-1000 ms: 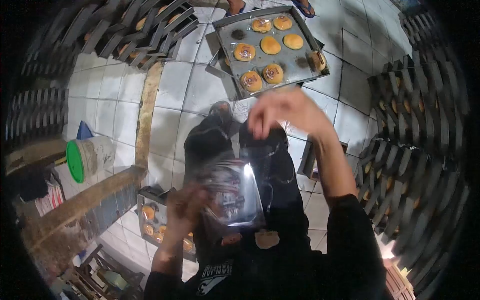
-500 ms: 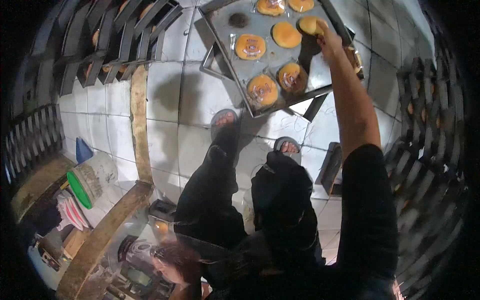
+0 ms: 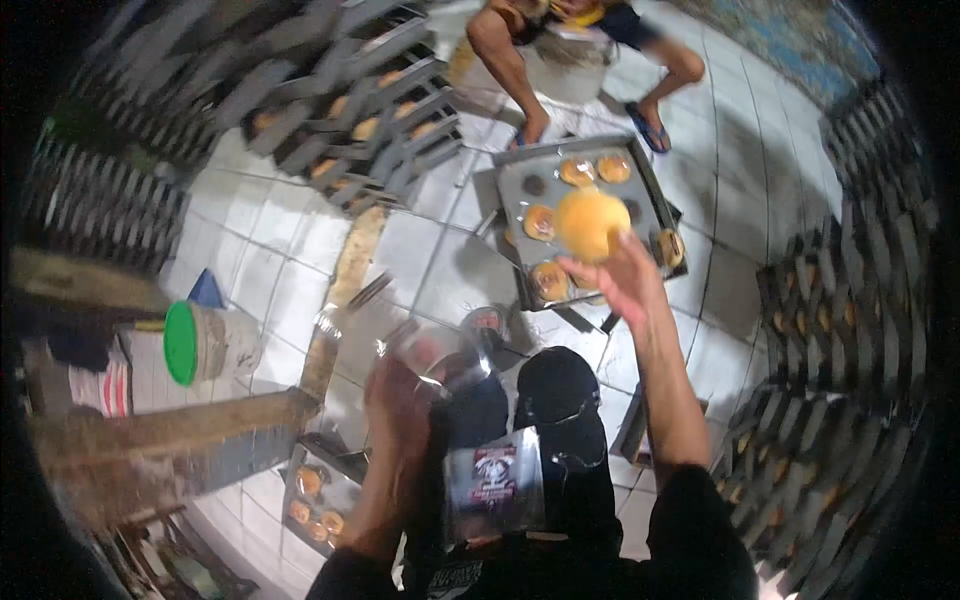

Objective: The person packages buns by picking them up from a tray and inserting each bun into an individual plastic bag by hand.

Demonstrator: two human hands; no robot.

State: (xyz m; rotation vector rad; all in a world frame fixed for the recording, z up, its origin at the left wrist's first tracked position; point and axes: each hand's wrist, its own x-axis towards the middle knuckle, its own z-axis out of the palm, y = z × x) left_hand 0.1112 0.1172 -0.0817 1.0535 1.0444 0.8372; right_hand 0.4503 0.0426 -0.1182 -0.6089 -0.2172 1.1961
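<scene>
Head view: the person's hands are apart. The right hand grips a round golden-yellow bun at the fingertips, holding it over a rectangular grey metal tray on the white tiled floor. Round golden-brown buns in clear wrappers lie in this tray. The left hand, blurred, holds a clear plastic bag above the person's leg; exact finger placement cannot be determined. A flat, clear rectangular packet with dark red and white print rests on the lap. A second grey metal tray, also containing buns, is at lower left. Farther left is a whitish bucket with a green lid. Another person's bare legs are positioned beyond the first tray.
</scene>
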